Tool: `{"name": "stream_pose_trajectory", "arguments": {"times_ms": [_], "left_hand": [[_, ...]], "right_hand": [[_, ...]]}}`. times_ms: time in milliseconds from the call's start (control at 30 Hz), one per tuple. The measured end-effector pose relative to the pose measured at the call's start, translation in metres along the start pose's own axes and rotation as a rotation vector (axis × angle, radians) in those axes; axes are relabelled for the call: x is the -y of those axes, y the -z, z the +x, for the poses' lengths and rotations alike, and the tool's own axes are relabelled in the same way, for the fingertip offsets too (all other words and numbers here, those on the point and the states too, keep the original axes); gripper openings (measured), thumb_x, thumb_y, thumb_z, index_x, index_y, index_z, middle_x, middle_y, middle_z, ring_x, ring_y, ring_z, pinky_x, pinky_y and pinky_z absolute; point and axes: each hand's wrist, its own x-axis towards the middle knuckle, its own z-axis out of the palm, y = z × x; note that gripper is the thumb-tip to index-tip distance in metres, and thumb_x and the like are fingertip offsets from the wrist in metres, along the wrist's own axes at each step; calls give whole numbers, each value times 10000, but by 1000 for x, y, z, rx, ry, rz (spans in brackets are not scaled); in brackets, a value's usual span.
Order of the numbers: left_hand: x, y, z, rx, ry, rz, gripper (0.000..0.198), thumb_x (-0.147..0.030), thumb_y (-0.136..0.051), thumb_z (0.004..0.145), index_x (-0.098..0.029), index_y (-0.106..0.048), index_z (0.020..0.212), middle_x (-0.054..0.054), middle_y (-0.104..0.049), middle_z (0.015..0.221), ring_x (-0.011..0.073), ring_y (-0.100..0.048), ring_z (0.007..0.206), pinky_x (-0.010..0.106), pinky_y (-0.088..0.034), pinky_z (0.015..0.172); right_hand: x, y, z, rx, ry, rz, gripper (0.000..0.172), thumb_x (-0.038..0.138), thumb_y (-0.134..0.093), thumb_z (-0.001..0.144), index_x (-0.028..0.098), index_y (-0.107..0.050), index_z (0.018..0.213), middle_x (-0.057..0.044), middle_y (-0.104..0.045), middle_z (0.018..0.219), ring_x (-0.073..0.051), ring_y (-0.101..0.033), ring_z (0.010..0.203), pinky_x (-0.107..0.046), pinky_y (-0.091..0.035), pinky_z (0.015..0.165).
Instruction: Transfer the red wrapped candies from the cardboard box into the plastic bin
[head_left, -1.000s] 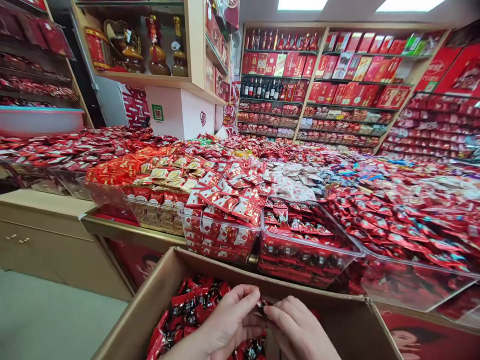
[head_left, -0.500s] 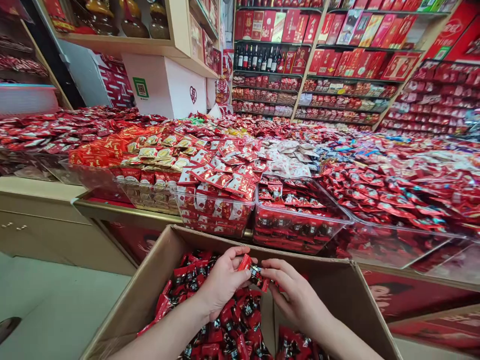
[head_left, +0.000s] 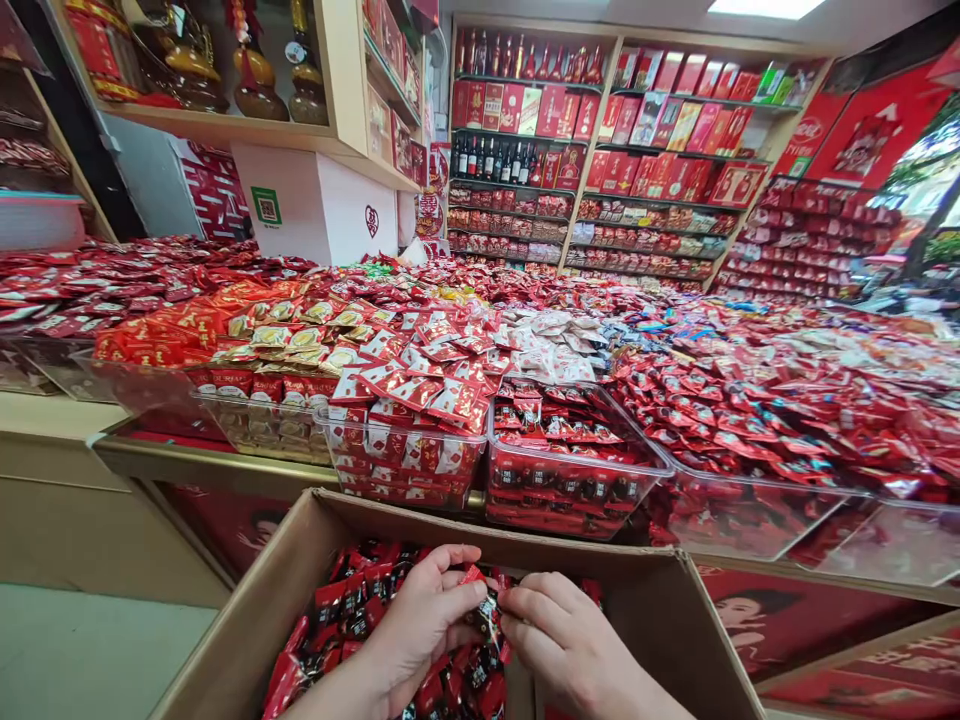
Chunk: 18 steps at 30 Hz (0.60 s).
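Note:
My left hand (head_left: 427, 615) is closed on small red-and-black wrapped candies (head_left: 487, 612), pinched between thumb and fingers. My right hand (head_left: 566, 632) meets it from the right, its fingertips curled on the same small bunch of wrappers. How many pieces are held I cannot tell. Both hands are over an open cardboard box (head_left: 679, 640), with many loose candies of the same red-and-black wrapper (head_left: 360, 600) lying in it. Just beyond the box, a clear plastic bin (head_left: 574, 500) holds packets with similar red and black wrappers, partly arranged in rows along its front.
More clear bins line the counter, heaped with red-and-white packets (head_left: 409, 400), orange-red packets (head_left: 161, 335) and red packets (head_left: 712, 405). A wooden cabinet (head_left: 337, 110) overhangs the left side. Shelves of bottles and red boxes (head_left: 551, 110) stand at the back.
The camera view has tilted up, so the box and hands sit lower in the picture. My right hand has closed in on the candies beside my left fingers.

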Motion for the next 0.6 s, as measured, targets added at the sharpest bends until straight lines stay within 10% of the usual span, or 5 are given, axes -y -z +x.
{"name": "stream_pose_trajectory", "arguments": {"times_ms": [333, 600], "left_hand": [[5, 13, 12, -68, 174, 70, 309, -406, -511, 697, -151, -442, 858, 9, -605, 635, 77, -556, 483, 149, -358, 429], [20, 21, 20, 10, 208, 147, 327, -422, -581, 607, -171, -429, 751, -10, -615, 602, 57, -553, 442, 116, -302, 377]], "right_hand": [[-35, 88, 46, -306, -75, -97, 179, 114, -466, 744, 162, -495, 915, -84, -571, 909, -158, -505, 831, -287, -424, 706], [-106, 74, 119, 131, -106, -382, 121, 137, -414, 763, 142, -513, 693, -54, -552, 711, -148, -484, 714, -257, -387, 659]]}}
